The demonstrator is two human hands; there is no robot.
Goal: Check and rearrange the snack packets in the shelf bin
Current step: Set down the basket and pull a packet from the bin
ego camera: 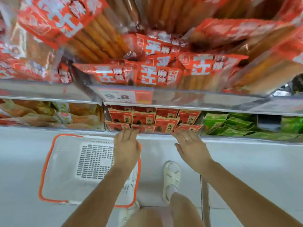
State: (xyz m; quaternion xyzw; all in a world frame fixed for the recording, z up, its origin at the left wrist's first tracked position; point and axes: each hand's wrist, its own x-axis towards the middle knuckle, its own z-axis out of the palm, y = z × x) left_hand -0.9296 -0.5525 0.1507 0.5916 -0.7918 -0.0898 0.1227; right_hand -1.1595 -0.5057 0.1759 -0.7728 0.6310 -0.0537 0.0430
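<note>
Small red and cream snack packets (153, 119) stand in rows in the middle bin of the lower shelf (229, 139). My left hand (127, 147) reaches up to the front row, its straight fingertips touching the front packets at the bin's lip. My right hand (191, 145), a ring on one finger, is spread flat with its fingertips at the front right packets. Neither hand grips a packet.
Large red sausage packs (147, 74) fill the upper shelf above a price tag reading 9.8 (126, 96). Green packets (237, 125) lie in the bin to the right, orange packets (49, 113) to the left. A white basket with an orange rim (49, 167) sits on the floor below my left arm.
</note>
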